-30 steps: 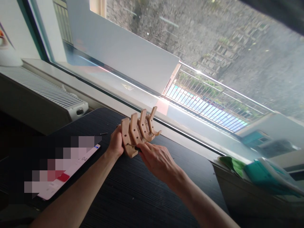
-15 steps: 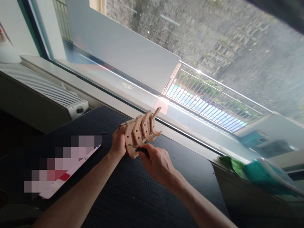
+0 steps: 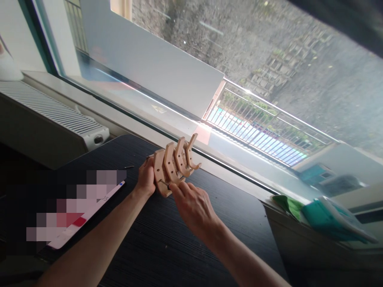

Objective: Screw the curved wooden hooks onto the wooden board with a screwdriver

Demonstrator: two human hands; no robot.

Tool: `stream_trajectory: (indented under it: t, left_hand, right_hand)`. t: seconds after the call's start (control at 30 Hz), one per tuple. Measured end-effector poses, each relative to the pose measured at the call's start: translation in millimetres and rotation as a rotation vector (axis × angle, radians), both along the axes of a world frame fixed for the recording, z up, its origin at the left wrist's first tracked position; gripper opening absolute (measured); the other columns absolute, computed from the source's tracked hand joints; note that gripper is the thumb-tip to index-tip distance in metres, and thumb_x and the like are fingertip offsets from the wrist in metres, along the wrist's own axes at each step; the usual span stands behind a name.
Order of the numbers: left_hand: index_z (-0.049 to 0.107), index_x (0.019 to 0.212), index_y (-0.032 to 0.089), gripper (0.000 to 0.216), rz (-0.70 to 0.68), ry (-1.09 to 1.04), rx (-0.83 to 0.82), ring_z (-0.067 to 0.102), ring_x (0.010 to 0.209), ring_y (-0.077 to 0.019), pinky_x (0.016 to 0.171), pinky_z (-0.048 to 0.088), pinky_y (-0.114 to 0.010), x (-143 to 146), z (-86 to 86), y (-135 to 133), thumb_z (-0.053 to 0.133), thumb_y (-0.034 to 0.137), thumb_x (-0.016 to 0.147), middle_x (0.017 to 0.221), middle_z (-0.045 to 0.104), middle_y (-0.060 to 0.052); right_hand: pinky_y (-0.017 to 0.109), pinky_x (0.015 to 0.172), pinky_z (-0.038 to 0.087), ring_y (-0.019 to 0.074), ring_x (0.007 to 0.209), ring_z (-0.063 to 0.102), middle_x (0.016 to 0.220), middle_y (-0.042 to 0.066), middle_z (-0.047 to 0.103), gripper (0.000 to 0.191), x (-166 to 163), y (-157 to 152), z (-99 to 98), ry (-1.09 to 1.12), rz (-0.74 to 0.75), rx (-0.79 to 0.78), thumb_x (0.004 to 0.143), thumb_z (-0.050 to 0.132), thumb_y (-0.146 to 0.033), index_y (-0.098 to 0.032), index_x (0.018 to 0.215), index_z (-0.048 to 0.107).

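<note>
My left hand [image 3: 146, 179] is closed around the left end of a wooden model [image 3: 172, 163] made of several angled, rib-like slats with small holes. The model is held up above the dark table, tilted. On its near side, my right hand [image 3: 191, 199] is closed on a screwdriver [image 3: 166, 184], whose thin metal shaft points at a hole low on the leftmost slat. Most of its black handle is hidden by my fingers. Whether the tip sits in the hole or only touches it, I cannot tell.
A dark wood-grain table [image 3: 167, 255] lies below, with a pale sheet [image 3: 60, 239], partly blurred out, at its left. A small thin metal piece [image 3: 129, 166] lies near the back edge. Beyond are a radiator [image 3: 60, 107], a window, a green cloth [image 3: 285, 205] and a teal container [image 3: 323, 217].
My right hand has rolled over the screwdriver, so its black handle now shows far less. Both hands and the model appear slightly further left, as does the whole view.
</note>
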State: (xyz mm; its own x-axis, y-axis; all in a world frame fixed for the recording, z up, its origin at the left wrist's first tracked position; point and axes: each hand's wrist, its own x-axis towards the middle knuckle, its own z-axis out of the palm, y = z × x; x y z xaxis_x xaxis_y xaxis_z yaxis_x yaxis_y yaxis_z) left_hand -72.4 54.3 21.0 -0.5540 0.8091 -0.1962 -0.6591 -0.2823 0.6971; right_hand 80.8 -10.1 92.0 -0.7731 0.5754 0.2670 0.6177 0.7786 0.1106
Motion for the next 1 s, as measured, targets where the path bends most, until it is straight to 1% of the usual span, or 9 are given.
stream_trajectory:
  t: [0.1, 0.23, 0.37, 0.47, 0.57, 0.67, 0.77, 0.9, 1.0]
  left_hand:
    - [0.048, 0.058, 0.02, 0.034, -0.007, -0.002, 0.004, 0.047, 0.055, -0.0139, 0.049, 0.038, -0.025, -0.8, -3.5, 1.9, 0.074, 0.041, 0.056, 0.051, 0.044, 0.006]
    - [0.049, 0.06, 0.02, 0.03, 0.006, 0.005, 0.017, 0.05, 0.057, -0.0145, 0.05, 0.04, -0.026, -0.7, -4.9, 2.6, 0.073, 0.039, 0.058, 0.054, 0.047, 0.006]
    - [0.052, 0.061, 0.019, 0.027, 0.004, 0.018, 0.026, 0.048, 0.055, -0.0133, 0.05, 0.041, -0.025, -1.0, -2.8, 1.8, 0.073, 0.036, 0.056, 0.055, 0.05, 0.005]
    - [0.053, 0.061, 0.019, 0.026, 0.006, 0.026, 0.027, 0.047, 0.054, -0.012, 0.05, 0.041, -0.024, -2.2, -1.6, 1.5, 0.072, 0.035, 0.054, 0.055, 0.051, 0.005]
    - [0.051, 0.06, 0.019, 0.026, 0.009, 0.025, 0.02, 0.045, 0.052, -0.0108, 0.048, 0.039, -0.022, -3.3, -1.3, 1.6, 0.071, 0.034, 0.054, 0.052, 0.048, 0.007]
    - [0.051, 0.06, 0.019, 0.026, 0.008, 0.024, 0.016, 0.044, 0.051, -0.0103, 0.048, 0.038, -0.022, -2.8, -0.3, 1.0, 0.071, 0.034, 0.055, 0.052, 0.048, 0.007]
    - [0.052, 0.06, 0.019, 0.025, 0.009, 0.036, 0.019, 0.045, 0.052, -0.0105, 0.049, 0.039, -0.022, -1.2, 1.6, -0.1, 0.071, 0.033, 0.053, 0.054, 0.051, 0.006]
    - [0.053, 0.062, 0.019, 0.025, 0.009, 0.052, 0.021, 0.047, 0.053, -0.0108, 0.05, 0.04, -0.023, 0.2, 3.0, -0.4, 0.07, 0.035, 0.055, 0.055, 0.051, 0.006]
    - [0.054, 0.063, 0.019, 0.024, 0.03, 0.065, 0.026, 0.049, 0.055, -0.0111, 0.053, 0.041, -0.023, 1.6, 3.1, -0.7, 0.069, 0.036, 0.057, 0.056, 0.053, 0.006]
  right_hand:
    - [0.028, 0.059, 0.04, 0.0176, 0.07, 0.06, 0.081, 0.004, 0.067, 0.017, -3.2, -1.3, -11.2, 0.151, -0.083, -0.102, 0.091, 0.045, -0.015, -0.019, 0.099, 0.059]
    - [0.026, 0.061, 0.043, 0.0166, 0.068, 0.063, 0.081, 0.003, 0.07, 0.018, -8.2, -7.0, -22.9, 0.458, -0.359, -0.361, 0.09, 0.047, -0.026, -0.019, 0.102, 0.06]
    - [0.025, 0.056, 0.041, 0.0158, 0.06, 0.06, 0.071, 0.0, 0.066, 0.023, -7.6, -11.8, -25.0, 0.538, -0.489, -0.516, 0.089, 0.046, -0.028, -0.019, 0.106, 0.058]
    - [0.025, 0.06, 0.042, 0.0152, 0.066, 0.06, 0.082, 0.0, 0.066, 0.029, -1.4, -14.0, -17.7, 0.46, -0.445, -0.448, 0.084, 0.051, -0.021, -0.02, 0.113, 0.054]
    - [0.025, 0.065, 0.042, 0.0159, 0.079, 0.06, 0.093, 0.003, 0.063, 0.022, 5.8, -14.6, -8.5, 0.255, -0.286, -0.272, 0.086, 0.051, -0.016, -0.021, 0.106, 0.057]
    - [0.025, 0.059, 0.039, 0.0158, 0.076, 0.057, 0.087, 0.002, 0.061, 0.016, 7.8, -11.9, -4.1, 0.08, -0.145, -0.139, 0.09, 0.049, -0.015, -0.021, 0.101, 0.058]
    - [0.028, 0.057, 0.038, 0.0171, 0.072, 0.054, 0.083, 0.002, 0.06, 0.014, 3.9, -5.9, -4.2, 0.004, -0.048, -0.034, 0.09, 0.048, -0.012, -0.02, 0.097, 0.058]
    - [0.028, 0.059, 0.039, 0.0178, 0.072, 0.055, 0.083, 0.004, 0.061, 0.017, -1.8, 2.1, -10.1, 0.087, -0.034, -0.021, 0.092, 0.044, -0.014, -0.02, 0.096, 0.06]
    - [0.026, 0.064, 0.041, 0.0165, 0.072, 0.059, 0.083, 0.004, 0.065, 0.021, -3.9, 2.9, -23.0, 0.345, -0.147, -0.166, 0.094, 0.042, -0.022, -0.018, 0.099, 0.062]
